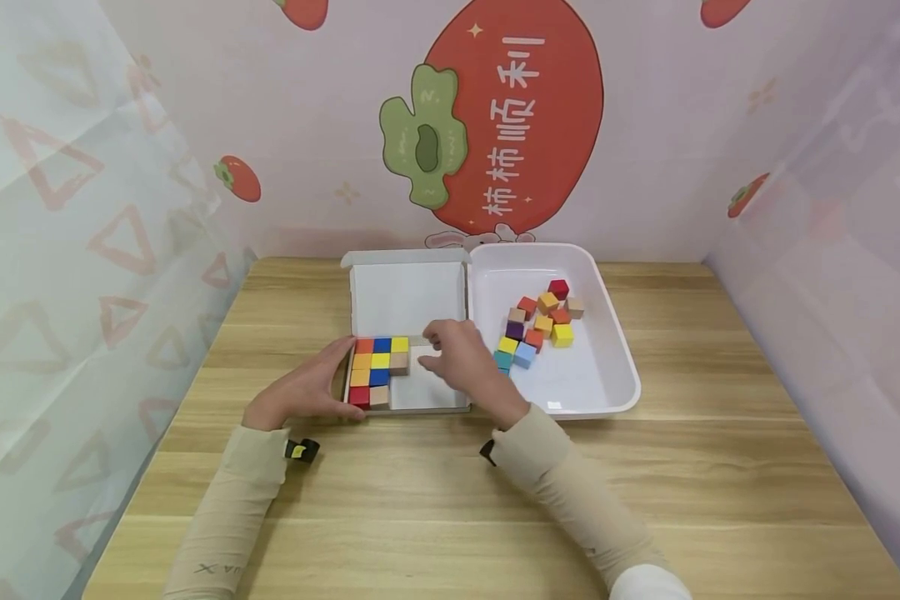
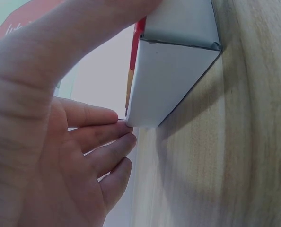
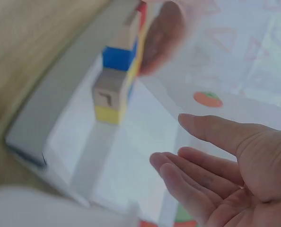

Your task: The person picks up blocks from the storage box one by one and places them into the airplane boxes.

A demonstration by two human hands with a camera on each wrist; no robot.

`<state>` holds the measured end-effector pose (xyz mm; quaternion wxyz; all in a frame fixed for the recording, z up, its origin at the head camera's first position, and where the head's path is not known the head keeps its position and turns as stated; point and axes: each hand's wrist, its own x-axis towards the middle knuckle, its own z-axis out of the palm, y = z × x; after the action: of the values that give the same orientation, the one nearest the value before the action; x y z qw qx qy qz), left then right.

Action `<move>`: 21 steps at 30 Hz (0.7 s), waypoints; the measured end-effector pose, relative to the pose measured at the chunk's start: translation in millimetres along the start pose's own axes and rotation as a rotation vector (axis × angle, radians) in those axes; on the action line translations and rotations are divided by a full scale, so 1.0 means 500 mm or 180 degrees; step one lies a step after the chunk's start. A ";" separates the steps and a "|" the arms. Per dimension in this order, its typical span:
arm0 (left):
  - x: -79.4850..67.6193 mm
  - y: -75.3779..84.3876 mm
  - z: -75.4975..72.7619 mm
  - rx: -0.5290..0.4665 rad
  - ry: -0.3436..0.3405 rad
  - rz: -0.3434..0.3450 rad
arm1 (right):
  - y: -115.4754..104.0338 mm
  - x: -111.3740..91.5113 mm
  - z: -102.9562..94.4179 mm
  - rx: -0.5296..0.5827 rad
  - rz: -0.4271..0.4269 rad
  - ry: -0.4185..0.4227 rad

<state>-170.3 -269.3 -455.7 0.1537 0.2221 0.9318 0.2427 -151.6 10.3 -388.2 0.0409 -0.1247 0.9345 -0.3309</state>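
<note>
Loose coloured wooden cubes seen in white plastic tray, right of nearer right hand, thumb parted from fingers; white cardboard box held by left hand, thumb and fingers spread

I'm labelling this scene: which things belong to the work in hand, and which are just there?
Part of the work:
white box, gripped by the left hand
packed blocks inside it
white tray
loose blocks in the tray

Apparently just there:
wooden table
printed backdrop
</note>
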 end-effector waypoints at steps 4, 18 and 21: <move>-0.001 0.000 -0.002 -0.0009 0.0001 0.0008 | 0.023 -0.024 -0.058 0.0026 0.0165 0.0116; -0.004 0.005 -0.003 -0.0013 0.0005 0.0019 | 0.188 -0.092 -0.186 -0.0118 0.0858 0.0549; -0.002 0.004 -0.001 -0.0013 0.0004 -0.0002 | 0.224 -0.095 -0.190 -0.0196 0.0994 0.0686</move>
<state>-169.1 -268.5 -454.0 0.1536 0.2213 0.9314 0.2447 -143.6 164.6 -385.1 -0.0124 0.0568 0.9512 -0.3032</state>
